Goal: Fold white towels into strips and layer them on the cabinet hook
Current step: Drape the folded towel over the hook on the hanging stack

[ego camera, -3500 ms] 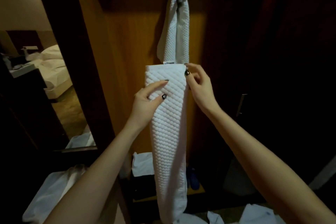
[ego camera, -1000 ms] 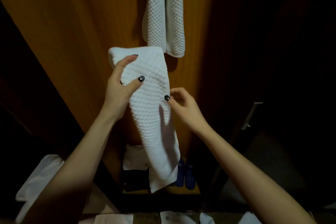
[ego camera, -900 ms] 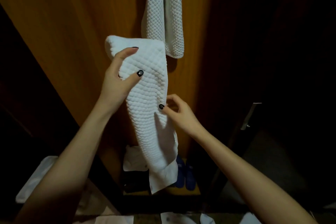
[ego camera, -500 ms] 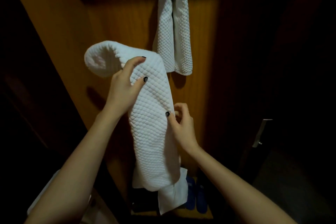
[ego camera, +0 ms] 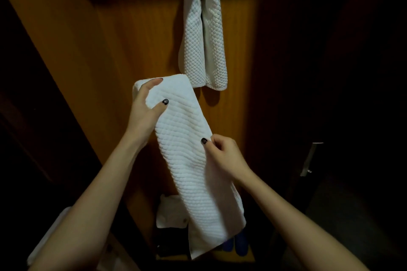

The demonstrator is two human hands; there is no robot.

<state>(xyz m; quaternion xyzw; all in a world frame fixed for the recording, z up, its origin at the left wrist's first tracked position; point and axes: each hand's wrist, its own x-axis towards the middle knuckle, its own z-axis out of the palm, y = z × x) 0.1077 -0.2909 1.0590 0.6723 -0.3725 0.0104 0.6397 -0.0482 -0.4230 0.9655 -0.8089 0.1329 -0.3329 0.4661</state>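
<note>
Far left, low: some white fabric (ego camera: 49, 235) is lying in the dark, partly behind my left forearm; can't tell what it is. My left hand (ego camera: 144, 114) is gripping the top left corner of the folded towel strip (ego camera: 189, 160), thumb on the front face, fingers curling over the top edge. The strip is hanging slanted from that corner down to the right, in front of the wooden cabinet panel (ego camera: 132, 35). Its long edges are running roughly parallel, and its bottom end is dangling free, low by the cabinet's bottom shelf (ego camera: 231, 257). Behind the strip's lower part a folded white cloth (ego camera: 170, 211) is sitting on something dark. My right hand (ego camera: 226, 156) is pinching the strip's right long edge about halfway down, thumb on front, fingers curling in behind. Up and right of my left hand, the hung towel (ego camera: 203, 35) is draping down the panel in two lengths. Its top is running off the upper frame edge and its hems are ending just beside the strip's top right corner; can't tell if they are touching. Bare panel is showing wide to the left of the hung towel, narrower to its right. Blue slippers (ego camera: 237, 246) are standing on the shelf by the strip's end. Far right is going dark; a metal handle (ego camera: 309, 159) is catching light, well apart from my right hand.
</note>
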